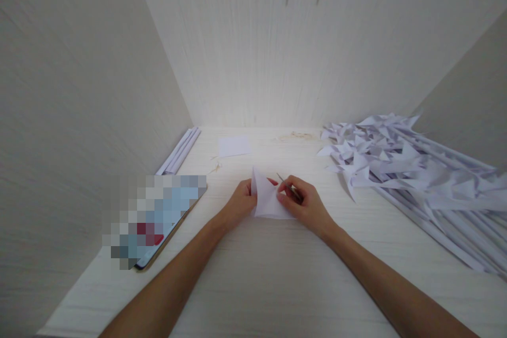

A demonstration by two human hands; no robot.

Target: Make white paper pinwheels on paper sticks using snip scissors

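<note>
A small white paper piece (266, 202) with folded-in corners is held up above the middle of the table. My left hand (241, 198) is closed on its left edge, the thumb in front and fingertips showing behind. At the paper's right side, my right hand (304, 202) pinches with thumb and forefinger near the paper's centre. A thin, dark, pointed metal tool (293, 191) is tucked in that same hand, its tip sticking out up and left. The fingers cover most of it, so its exact kind cannot be made out.
Many white paper pinwheels (380, 153) on rolled paper sticks are heaped at the right. A flat paper sheet (234, 146) and thin brown slivers (301, 135) lie at the back. Rolled paper tubes (180, 152) and a propped phone (170, 227), partly pixelated, stand left. Walls enclose the table.
</note>
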